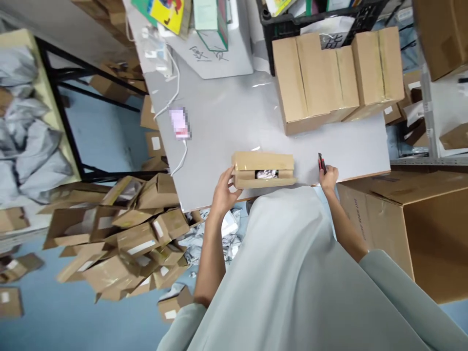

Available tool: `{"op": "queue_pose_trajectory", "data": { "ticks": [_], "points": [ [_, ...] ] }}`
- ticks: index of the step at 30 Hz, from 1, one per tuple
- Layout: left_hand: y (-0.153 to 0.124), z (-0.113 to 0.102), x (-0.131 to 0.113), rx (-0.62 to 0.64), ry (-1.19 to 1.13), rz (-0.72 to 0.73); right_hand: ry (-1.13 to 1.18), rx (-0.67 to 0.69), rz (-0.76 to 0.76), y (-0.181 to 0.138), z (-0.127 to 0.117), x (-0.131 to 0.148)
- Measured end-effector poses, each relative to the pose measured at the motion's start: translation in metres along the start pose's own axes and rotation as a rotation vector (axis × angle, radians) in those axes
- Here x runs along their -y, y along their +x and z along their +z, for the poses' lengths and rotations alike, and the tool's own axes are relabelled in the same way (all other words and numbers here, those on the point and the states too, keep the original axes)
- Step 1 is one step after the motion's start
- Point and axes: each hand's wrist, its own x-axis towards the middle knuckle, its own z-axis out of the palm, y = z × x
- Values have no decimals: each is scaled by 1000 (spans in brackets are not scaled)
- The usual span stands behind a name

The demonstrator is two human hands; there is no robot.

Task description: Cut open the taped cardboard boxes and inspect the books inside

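Note:
A small cardboard box [263,169] lies at the near edge of the white table [226,122], its side flap open with something white showing inside. My left hand [224,189] grips the box's left end, fingers curled around it. My right hand [328,176] rests on the table edge to the right of the box, closed on a red and black utility knife [321,162] that points away from me.
Three taped cardboard boxes [336,78] stand at the table's back right before a black crate [318,19]. A phone [180,123] on a white cable lies at left. A big open carton [413,224] stands right; a heap of small boxes [131,234] covers the floor left.

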Motion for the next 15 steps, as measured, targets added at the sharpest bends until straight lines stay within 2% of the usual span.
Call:
{"op": "queue_pose_trajectory", "data": {
  "ticks": [2,3,6,8,9,12,14,15],
  "points": [
    [-6,-1,16,-100,-57,-103,22,-3,-97,-4,1,17],
    [-8,0,21,-145,-82,-142,68,69,-147,-7,3,27],
    [-11,9,26,-251,-197,-224,288,530,-208,-24,10,63],
    [-12,17,22,-276,-311,-247,387,754,-242,-37,14,88],
    [-12,20,20,-276,-378,-252,401,777,-278,-43,15,99],
    [-10,32,16,-300,-562,-278,278,656,-438,-52,11,128],
    [-7,39,18,-344,-551,-291,118,630,-524,-50,3,139],
    [-5,42,21,-357,-486,-282,52,659,-556,-47,-3,142]
  ]
}}
